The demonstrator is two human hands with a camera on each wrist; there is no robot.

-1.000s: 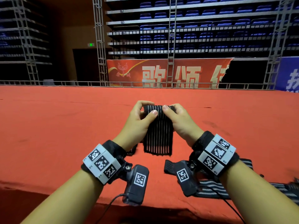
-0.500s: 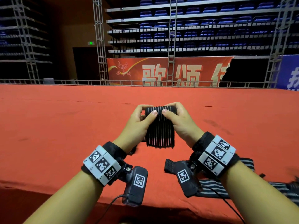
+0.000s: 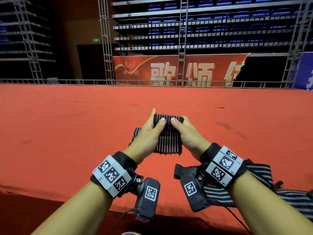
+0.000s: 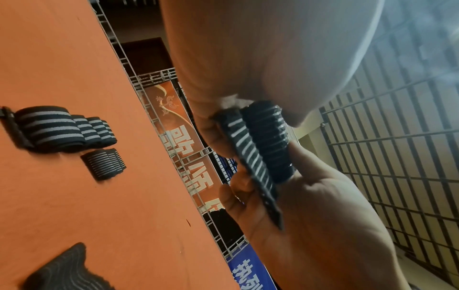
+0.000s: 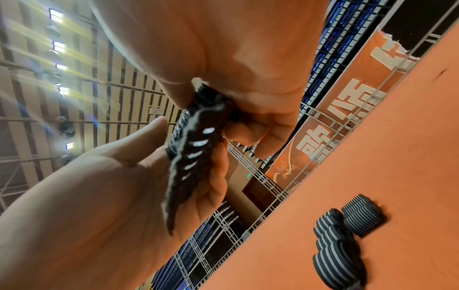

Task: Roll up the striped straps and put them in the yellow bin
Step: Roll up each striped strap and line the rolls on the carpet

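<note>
Both hands are sitting lower now than a second ago, and the loose tail of the striped strap (image 3: 167, 141) is looking shorter as the roll at the top is getting fatter. The left hand (image 3: 149, 133) and the right hand (image 3: 188, 134) are close together, each one pinching an end of the roll (image 3: 168, 118) with a thumb on top and the other fingers curled behind it. The strap is being held up in the air a little above the red table (image 3: 67, 133), with its tail hanging down between the two wrists. It is looking soft, stretchy and light, so it is probably going to bend easily and may spring open if the thumbs let go. I think the best place to hold it is right on the roll, at both ends, squeezing it snug while turning. Another long striped strap (image 3: 260, 172) is lying flat on the table under the right wrist, not rolled yet. In the left wrist view, a row of rolled straps (image 4: 67, 129) is sitting on the table, with a smaller bundle (image 4: 104, 164) just beside it. The yellow bin is not showing in any picture, so I cannot tell where it is. Nothing is standing in the way of the hands, but the flat strap is lying near the hanging tail.
</note>
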